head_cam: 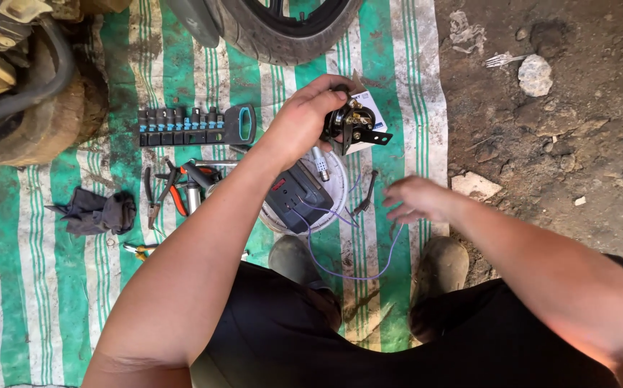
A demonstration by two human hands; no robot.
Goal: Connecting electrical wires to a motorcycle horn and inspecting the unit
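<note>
My left hand point(303, 115) grips a small black round part with a metal bracket point(354, 126) and holds it above the striped mat. My right hand point(415, 198) hovers lower and to the right, fingers loosely spread, holding nothing; it is blurred. Below the held part lies a white round lid point(336, 183) with a dark grey box-shaped unit point(298, 195) on it. Thin purple wires point(347, 271) loop from that unit toward my shoes. A dark metal bolt or pin point(366, 192) lies beside the lid, just left of my right hand.
A socket set rail point(195, 126) lies on the green and white striped mat point(38, 287). Pliers and other tools point(175, 188) and a dark rag point(95, 212) sit left. A motorcycle tyre point(282, 32) is at the top. Bare dirt with stones point(536, 75) is right.
</note>
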